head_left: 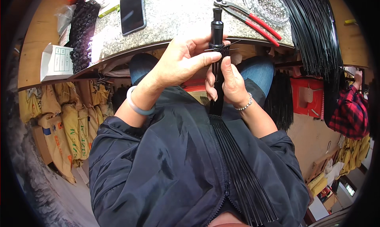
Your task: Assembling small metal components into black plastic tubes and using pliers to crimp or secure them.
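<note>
A black umbrella frame (239,163) lies lengthwise against my dark jacket, its bundle of long thin ribs fanning out toward the lower edge. At its upper end stands a black stepped tube (217,33), pointing away from me. My left hand (178,62) grips around the base of this tube, thumb pressed where the rib ends gather. Just below, my right hand (233,84) is closed around the rib bundle with its thumb up along the side. Thin wire ends (234,49) stick out sideways near the thumbs. My left fingertips are partly hidden behind the tube.
On the speckled tabletop (170,21) lie red-handled pliers (257,24), a glass dish (270,7) of small metal parts and a phone (132,11). Black ribs (312,33) hang over the right edge. A white box (57,62) stands left. Another person in a checked shirt (350,112) is at right.
</note>
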`<state>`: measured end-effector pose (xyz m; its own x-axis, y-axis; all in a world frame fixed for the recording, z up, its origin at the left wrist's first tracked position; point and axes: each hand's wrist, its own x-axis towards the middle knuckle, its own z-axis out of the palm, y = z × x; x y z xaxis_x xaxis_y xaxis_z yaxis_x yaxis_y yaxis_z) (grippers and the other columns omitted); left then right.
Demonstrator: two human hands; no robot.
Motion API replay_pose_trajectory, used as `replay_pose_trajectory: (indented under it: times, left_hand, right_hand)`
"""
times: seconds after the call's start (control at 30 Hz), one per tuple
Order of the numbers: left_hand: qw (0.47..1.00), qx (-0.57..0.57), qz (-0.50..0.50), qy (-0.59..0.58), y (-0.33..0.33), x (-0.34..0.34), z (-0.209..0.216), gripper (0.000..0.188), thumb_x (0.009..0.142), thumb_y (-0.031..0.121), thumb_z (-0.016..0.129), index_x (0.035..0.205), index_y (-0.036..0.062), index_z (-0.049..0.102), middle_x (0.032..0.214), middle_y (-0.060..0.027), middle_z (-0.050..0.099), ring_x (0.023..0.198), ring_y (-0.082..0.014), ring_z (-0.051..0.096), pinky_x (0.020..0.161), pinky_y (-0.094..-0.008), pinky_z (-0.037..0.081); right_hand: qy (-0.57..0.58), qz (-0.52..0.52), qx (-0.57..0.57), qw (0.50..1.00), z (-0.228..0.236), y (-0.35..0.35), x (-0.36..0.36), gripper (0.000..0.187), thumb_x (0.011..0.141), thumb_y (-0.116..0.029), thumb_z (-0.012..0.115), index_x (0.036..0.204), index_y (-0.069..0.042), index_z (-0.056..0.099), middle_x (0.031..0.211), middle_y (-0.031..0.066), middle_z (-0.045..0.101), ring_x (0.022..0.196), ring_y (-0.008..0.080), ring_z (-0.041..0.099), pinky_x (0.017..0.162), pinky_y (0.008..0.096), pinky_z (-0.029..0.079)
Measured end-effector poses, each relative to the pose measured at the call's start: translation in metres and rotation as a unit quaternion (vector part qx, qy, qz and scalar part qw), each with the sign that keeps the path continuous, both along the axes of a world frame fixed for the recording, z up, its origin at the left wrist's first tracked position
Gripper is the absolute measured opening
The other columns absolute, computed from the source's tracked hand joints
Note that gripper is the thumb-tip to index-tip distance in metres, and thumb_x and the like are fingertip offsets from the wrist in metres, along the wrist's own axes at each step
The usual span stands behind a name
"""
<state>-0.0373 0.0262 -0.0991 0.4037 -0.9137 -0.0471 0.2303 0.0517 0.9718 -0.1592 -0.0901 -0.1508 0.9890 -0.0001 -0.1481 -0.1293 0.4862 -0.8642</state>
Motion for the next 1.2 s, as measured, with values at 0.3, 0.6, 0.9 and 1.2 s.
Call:
replay_pose_trajectory:
  times: [0.3, 0.6, 0.9, 1.2]
  left_hand:
    - [0.997, 0.021, -0.03, 0.061, 0.001, 0.002, 0.007, 0.039, 0.088, 0.003, 0.054, 0.126, -0.0033, 0.048, 0.116, -0.0139, 0.059, 0.1, -0.0154, 0.058, 0.088, -0.0269, 0.046]
    - [0.999, -0.025, -0.033, 0.026, -0.001, 0.008, 0.014, 0.035, 0.086, 0.0, 0.055, 0.12, -0.0063, 0.052, 0.108, -0.0136, 0.062, 0.07, -0.0178, 0.066, 0.062, -0.0257, 0.054]
    - [0.981, -0.129, -0.033, -0.138, 0.026, -0.043, 0.028, 0.03, 0.08, 0.007, 0.067, 0.104, -0.0101, 0.06, 0.09, -0.0163, 0.067, 0.069, -0.0218, 0.068, 0.065, -0.0294, 0.054]
    - [0.942, -0.221, -0.089, 0.235, -0.024, 0.038, -0.017, 0.056, 0.084, 0.032, 0.064, 0.122, -0.0034, 0.044, 0.119, -0.0176, 0.051, 0.11, -0.0229, 0.053, 0.092, -0.0348, 0.046]
  right_hand:
    - [-0.004, 0.003, 0.008, 1.0, 0.001, -0.002, 0.0, 0.065, 0.09, -0.061, 0.024, 0.071, -0.004, 0.047, 0.048, 0.0086, 0.047, 0.037, 0.0168, 0.047, 0.04, 0.0271, 0.044]
    - [-0.034, 0.025, -0.003, 0.999, 0.005, -0.007, 0.002, 0.065, 0.091, -0.061, 0.022, 0.069, -0.004, 0.045, 0.047, 0.0094, 0.046, 0.035, 0.0174, 0.046, 0.04, 0.0279, 0.043]
    - [-0.173, 0.067, -0.034, 0.982, 0.009, 0.002, -0.043, 0.063, 0.087, -0.059, 0.042, 0.105, 0.001, 0.053, 0.083, 0.0044, 0.061, 0.073, 0.0105, 0.057, 0.067, 0.0256, 0.046]
    - [-0.197, 0.047, -0.117, 0.972, 0.04, -0.022, 0.051, 0.064, 0.091, -0.06, 0.029, 0.079, 0.0, 0.049, 0.056, 0.0124, 0.052, 0.052, 0.0222, 0.057, 0.049, 0.0301, 0.048]
